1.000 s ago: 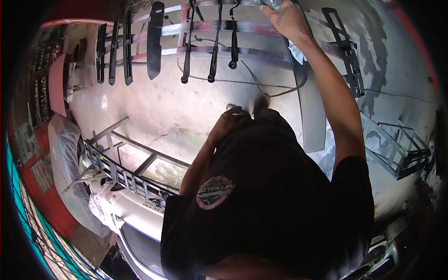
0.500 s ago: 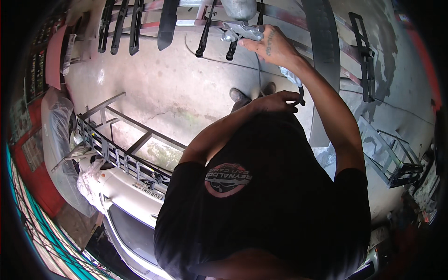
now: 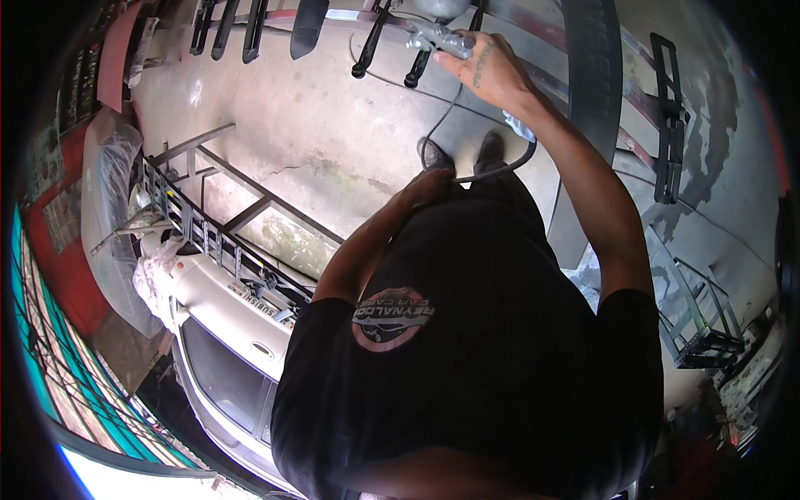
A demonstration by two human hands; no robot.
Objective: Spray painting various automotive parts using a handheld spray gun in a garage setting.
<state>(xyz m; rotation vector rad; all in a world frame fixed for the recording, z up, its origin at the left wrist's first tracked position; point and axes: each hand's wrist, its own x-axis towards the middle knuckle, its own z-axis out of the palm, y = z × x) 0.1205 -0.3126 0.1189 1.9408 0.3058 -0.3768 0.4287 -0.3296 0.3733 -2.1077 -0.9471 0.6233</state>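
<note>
The right hand (image 3: 492,71) has its fingers wrapped around a spray gun (image 3: 437,33) (its cup is cut off) above black parts (image 3: 308,25) and the concrete floor (image 3: 308,125), while the left hand (image 3: 429,187) grips the hose (image 3: 492,171).

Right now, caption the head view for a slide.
Right hand holds a spray gun up at hung black car parts; left hand gathers its hose at the waist.

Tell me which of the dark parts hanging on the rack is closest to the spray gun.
The slim black part just left of the spray gun in the right hand; the others hang farther left.
</note>
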